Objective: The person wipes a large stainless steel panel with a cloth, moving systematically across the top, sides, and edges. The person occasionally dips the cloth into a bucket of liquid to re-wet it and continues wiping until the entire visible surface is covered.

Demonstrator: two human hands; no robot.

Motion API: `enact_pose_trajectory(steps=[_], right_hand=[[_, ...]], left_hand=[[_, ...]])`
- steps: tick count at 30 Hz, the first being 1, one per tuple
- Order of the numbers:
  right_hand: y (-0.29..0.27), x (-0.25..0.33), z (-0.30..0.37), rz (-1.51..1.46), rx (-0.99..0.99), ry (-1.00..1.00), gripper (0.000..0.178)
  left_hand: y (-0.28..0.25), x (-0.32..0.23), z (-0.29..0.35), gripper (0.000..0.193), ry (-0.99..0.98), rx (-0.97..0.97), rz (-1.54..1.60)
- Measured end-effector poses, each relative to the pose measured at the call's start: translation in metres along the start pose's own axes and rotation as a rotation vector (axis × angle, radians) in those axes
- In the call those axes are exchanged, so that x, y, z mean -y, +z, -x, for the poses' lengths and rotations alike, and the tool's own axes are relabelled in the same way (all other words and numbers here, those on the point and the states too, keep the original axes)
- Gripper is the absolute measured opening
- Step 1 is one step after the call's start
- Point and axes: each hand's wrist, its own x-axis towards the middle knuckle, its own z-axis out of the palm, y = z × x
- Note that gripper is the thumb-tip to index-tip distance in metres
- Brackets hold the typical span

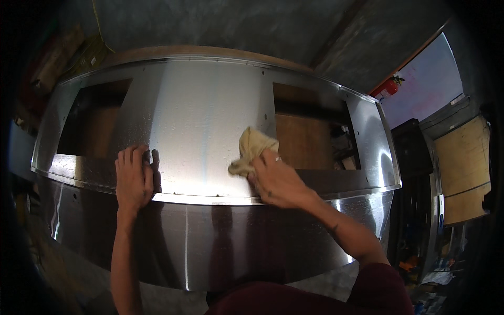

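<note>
Glossy metal countertop [205, 110], matt cloth rag [256, 143], rough concrete floor [210, 26]

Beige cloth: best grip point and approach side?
Probably pinch the beige cloth by its bunched upper fold, coming from the upper left: that fold juts clear of the right hand, which covers the cloth's lower right.

Right hand [281, 181] holds tan cloth [257, 143] on steel panel [202, 110], mid-frame; left hand [134, 178] rests, center left; red extinguisher [386, 90], upper right.
</note>
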Motion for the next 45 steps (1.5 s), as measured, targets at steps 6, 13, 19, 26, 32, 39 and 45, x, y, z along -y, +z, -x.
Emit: enact_pose_trajectory(steps=[6,13,19,26,32,39,45], right_hand=[[-0.05,-0.038,-0.027,-0.261,-0.181,-0.183,0.036],[-0.053,-0.141,-0.2,-0.068,-0.409,0.044,0.045],[0.014,-0.114,-0.262,0.204,-0.653,0.323,0.051],[0.034,-0.085,-0.204,0.182,-0.539,0.08,0.042],[0.056,0.063,-0.058,-0.085,-0.104,-0.233,0.04],[0.007,0.007,-0.066,-0.095,-0.608,-0.214,0.043],[0.043,-0.049,-0.186,0.152,-0.662,0.288,0.049]], left_hand=[[-0.012,0.003,0.005,0.036,-0.033,0.015,0.005],[-0.005,0.002,0.0,0.037,-0.02,0.016,0.049],[-0.005,0.011,0.008,0.037,-0.01,-0.018,0.053],[-0.002,0.001,0.005,0.038,0.0,-0.031,0.068],[-0.01,0.004,0.01,0.038,-0.012,-0.076,0.038],[-0.005,0.012,0.014,0.036,0.005,-0.199,0.082],[0.005,0.017,0.014,0.024,0.101,-0.278,0.09]])
